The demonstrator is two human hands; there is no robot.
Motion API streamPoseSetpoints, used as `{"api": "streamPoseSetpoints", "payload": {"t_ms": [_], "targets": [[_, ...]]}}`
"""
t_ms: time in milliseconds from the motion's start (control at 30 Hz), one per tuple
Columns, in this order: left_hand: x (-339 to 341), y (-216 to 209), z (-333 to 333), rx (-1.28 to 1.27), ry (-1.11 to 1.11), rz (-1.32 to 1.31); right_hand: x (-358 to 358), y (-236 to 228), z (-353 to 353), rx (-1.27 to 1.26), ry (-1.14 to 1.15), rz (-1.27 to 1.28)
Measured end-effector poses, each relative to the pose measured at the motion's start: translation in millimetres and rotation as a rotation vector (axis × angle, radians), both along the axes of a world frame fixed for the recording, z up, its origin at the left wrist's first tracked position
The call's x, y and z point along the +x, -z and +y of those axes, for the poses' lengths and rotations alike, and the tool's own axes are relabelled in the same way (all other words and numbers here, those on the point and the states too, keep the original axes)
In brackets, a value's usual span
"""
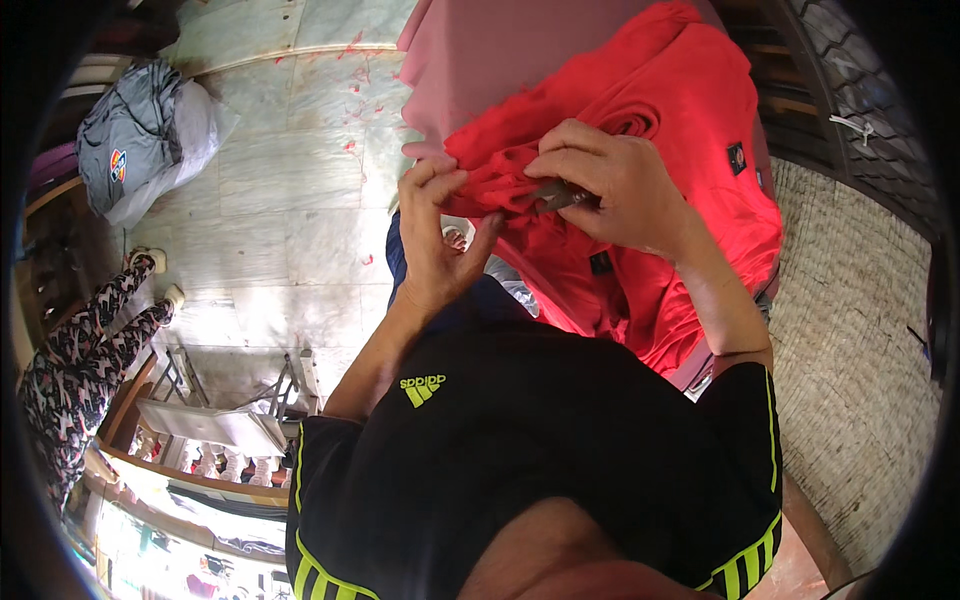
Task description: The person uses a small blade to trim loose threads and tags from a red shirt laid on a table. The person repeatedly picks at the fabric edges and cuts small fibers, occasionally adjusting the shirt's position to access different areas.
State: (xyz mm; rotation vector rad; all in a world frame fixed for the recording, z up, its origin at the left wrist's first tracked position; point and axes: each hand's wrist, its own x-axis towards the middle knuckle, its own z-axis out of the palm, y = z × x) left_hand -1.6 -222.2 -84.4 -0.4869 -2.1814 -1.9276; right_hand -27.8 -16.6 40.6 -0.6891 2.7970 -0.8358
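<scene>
A bright red garment lies bunched over a table with a mauve cloth. My left hand grips its near left edge, fingers on top and thumb below. Just right of it, my right hand is closed around small dark metal thread snips. Their tip points left at the gathered red fabric, close to my left fingers. Whether the blades touch the cloth, I cannot make out. Two dark patches show on the garment, one a label at its right side.
Red thread scraps lie on the pale tiled floor. At the left is a grey garment with clear plastic. A person in patterned trousers stands at the far left. Right of the table are a woven mat and a dark metal grille.
</scene>
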Motion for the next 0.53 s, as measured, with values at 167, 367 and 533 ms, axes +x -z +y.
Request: {"api": "streamPoseSetpoints", "payload": {"t_ms": [167,367,533], "targets": [[-18,-21,-5,-0.170,0.153,0.007,11,8,2,0.021,-0.057,0.189],[-10,-21,4,-0.267,0.184,0.072,22,17,5,0.013,-0.031,0.379],[-9,-35,19,-0.216,0.192,0.094,53,8,10,-0.153,0.182,0.465]]}}
